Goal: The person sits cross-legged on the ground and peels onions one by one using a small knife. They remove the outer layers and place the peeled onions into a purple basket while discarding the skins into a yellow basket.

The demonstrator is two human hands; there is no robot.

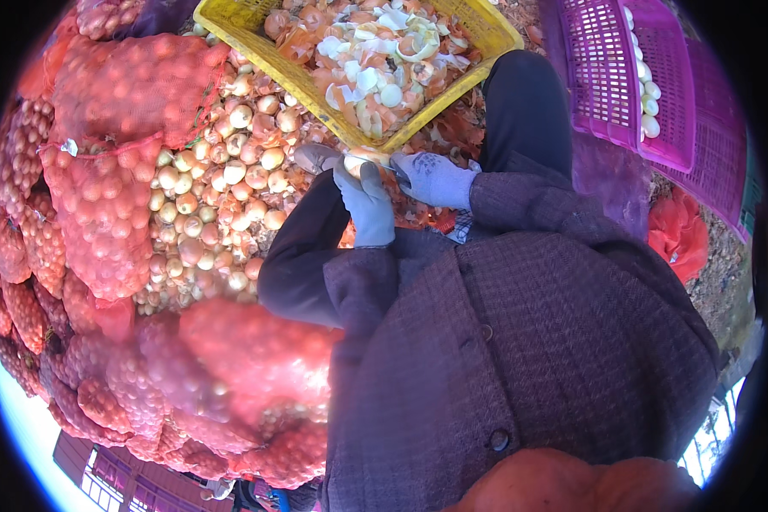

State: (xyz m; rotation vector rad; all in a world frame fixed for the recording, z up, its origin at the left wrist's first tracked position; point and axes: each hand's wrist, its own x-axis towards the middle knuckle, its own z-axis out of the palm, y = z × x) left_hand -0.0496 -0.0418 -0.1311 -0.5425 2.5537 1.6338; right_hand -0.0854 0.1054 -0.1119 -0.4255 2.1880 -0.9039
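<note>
Gloved in pale grey-blue fabric, my left hand [366, 197] grips an onion [361, 159] just below the near corner of a yellow plastic crate [281, 69]. My right hand [436, 178], in a matching glove, is closed around a small knife whose thin blade [376, 161] lies across the onion. Most of the knife's handle is hidden by the fingers. Dry brown skins and pale onion peelings [371, 77] fill much of the crate.
Loose unpeeled onions [230, 173] lie on the ground to the left, with red mesh sacks of onions [102, 211] stacked beyond. At the right stand purple plastic baskets [605, 70]; peeled white onions [649, 105] show in one. A crumpled red mesh bag [677, 233] lies below them.
</note>
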